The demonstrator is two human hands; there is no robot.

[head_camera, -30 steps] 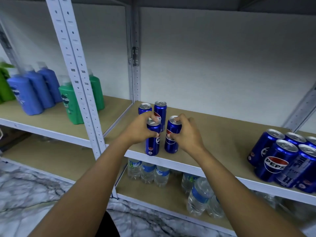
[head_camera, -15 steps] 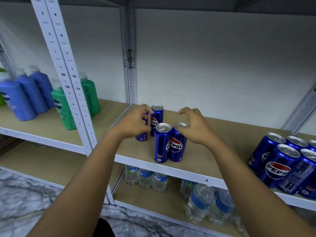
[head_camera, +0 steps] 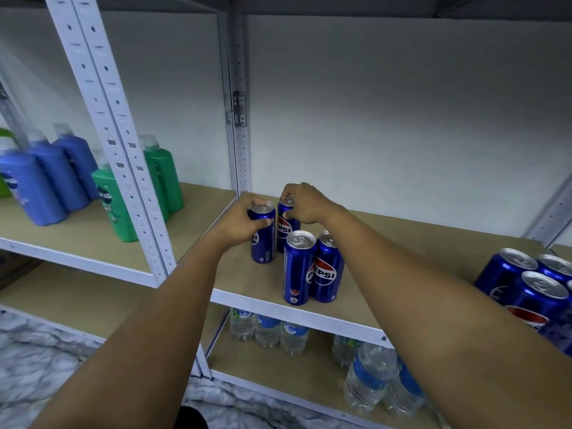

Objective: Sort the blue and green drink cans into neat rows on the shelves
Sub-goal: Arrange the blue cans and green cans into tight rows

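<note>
Fingers (head_camera: 260,222) of the left hand (head_camera: 240,224) grasp the back-left can (head_camera: 263,239); those of the right hand (head_camera: 305,204) grasp the back-right can (head_camera: 286,229). Nearer than both, two front cans (head_camera: 312,267) stand touching on the shelf (head_camera: 387,258).

Evenly lit, cool and moderately bright, from above and in front. Soft shadow under the upper shelf (head_camera: 340,4) along the top of the back wall (head_camera: 402,103). Specular highlights on can tops (head_camera: 299,239). Strong wide-angle bowing of uprights (head_camera: 114,144) at edges. Slight softness at left bottles (head_camera: 28,187).
</note>
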